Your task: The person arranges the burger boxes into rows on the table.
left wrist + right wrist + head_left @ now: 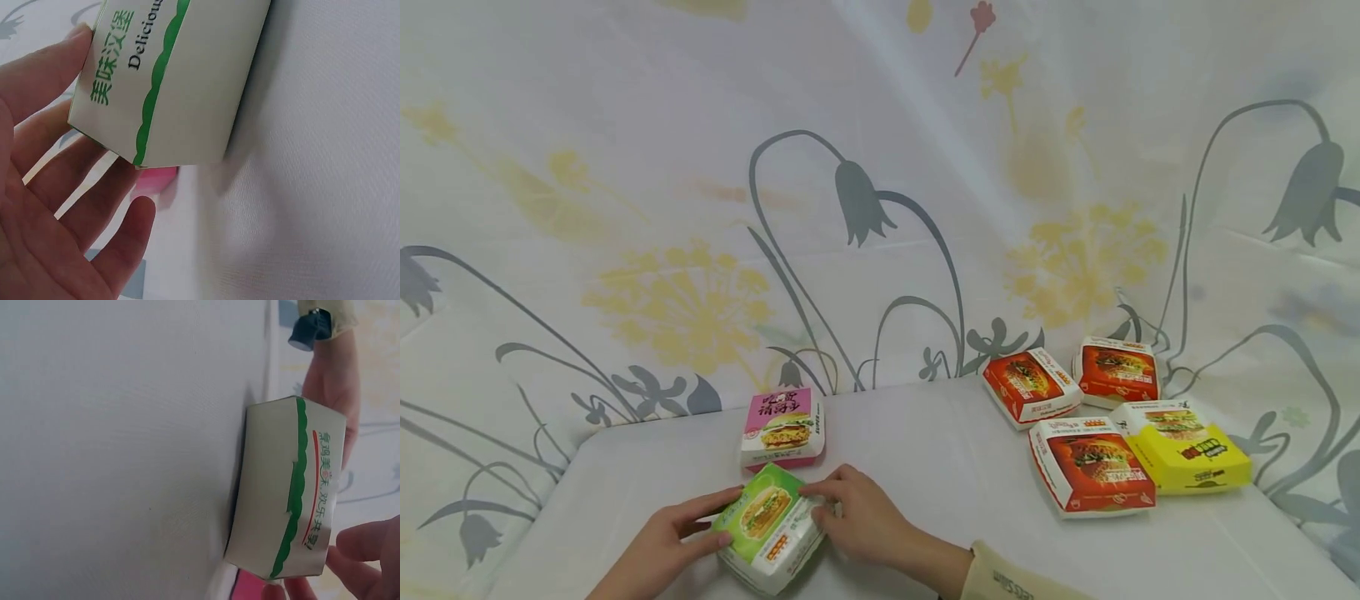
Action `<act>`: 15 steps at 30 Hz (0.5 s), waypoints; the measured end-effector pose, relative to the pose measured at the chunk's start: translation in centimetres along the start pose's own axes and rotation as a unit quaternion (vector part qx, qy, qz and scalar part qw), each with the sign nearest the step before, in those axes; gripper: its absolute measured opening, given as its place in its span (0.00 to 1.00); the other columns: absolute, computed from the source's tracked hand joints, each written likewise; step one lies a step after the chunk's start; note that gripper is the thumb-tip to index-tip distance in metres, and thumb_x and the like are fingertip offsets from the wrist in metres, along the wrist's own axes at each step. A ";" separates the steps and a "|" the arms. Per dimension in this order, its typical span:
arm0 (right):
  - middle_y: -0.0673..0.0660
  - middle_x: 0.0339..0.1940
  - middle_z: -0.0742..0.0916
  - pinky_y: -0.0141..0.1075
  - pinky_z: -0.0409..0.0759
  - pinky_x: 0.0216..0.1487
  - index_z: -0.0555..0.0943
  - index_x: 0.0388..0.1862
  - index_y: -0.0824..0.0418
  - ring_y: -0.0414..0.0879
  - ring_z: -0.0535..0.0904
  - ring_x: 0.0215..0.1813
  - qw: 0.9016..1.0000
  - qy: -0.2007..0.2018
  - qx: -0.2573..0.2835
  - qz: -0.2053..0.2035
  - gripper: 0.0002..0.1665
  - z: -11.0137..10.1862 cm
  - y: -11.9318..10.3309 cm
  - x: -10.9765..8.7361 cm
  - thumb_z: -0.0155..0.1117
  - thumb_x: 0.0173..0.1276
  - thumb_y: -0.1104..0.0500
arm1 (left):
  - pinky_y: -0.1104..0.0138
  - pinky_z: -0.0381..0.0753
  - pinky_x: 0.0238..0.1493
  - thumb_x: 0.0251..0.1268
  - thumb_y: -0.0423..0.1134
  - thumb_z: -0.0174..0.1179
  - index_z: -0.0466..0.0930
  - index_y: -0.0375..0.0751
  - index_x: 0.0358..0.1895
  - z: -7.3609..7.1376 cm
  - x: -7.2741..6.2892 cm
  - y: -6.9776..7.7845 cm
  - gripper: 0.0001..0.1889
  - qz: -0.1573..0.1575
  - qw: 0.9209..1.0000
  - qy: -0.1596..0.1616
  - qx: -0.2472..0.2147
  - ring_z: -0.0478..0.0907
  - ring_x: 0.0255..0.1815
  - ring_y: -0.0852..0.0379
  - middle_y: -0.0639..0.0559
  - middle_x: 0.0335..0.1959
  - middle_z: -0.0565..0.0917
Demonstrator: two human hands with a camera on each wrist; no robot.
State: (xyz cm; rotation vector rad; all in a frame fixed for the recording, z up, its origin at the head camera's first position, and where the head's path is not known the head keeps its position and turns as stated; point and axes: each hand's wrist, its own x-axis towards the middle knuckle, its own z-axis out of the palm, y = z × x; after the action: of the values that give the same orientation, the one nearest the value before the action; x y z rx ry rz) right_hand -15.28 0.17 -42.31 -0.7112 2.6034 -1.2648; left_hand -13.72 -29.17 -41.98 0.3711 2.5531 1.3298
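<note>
A green and white burger box (767,521) with a burger picture on its lid sits at the front left of the table, held between both hands. My left hand (673,533) grips its left corner, the thumb on the near side and the fingers toward the far side. At the opposite side, my right hand (857,515) pinches the upper right corner with thumb and fingers. Green wavy trim runs along the box's side (194,94) in the left wrist view. Just behind it stands a pink burger box (784,427).
To the right are three red burger boxes, one at the back left (1032,385), one at the back right (1116,371) and one in front (1092,465). A yellow box (1187,446) lies beside the front one. A flower-printed curtain (865,275) hangs behind the white table (917,450).
</note>
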 end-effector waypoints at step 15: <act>0.43 0.39 0.76 0.29 0.72 0.36 0.82 0.62 0.48 0.35 0.70 0.37 0.999 -0.035 -0.020 -0.007 0.22 -0.2 -0.7 -1.3 0.65 0.69 0.51 | 0.53 0.80 0.56 0.62 0.48 0.69 0.74 0.41 0.68 1.9 0.5 1.1 0.32 -0.093 0.993 0.065 -0.020 0.73 0.61 0.44 0.38 0.67 0.73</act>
State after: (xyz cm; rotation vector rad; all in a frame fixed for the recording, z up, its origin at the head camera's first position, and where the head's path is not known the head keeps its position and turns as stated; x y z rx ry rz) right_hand -13.93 0.58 -41.75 -0.7683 2.5789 -1.1735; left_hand -13.46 -26.98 -42.17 0.0373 2.5860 1.3737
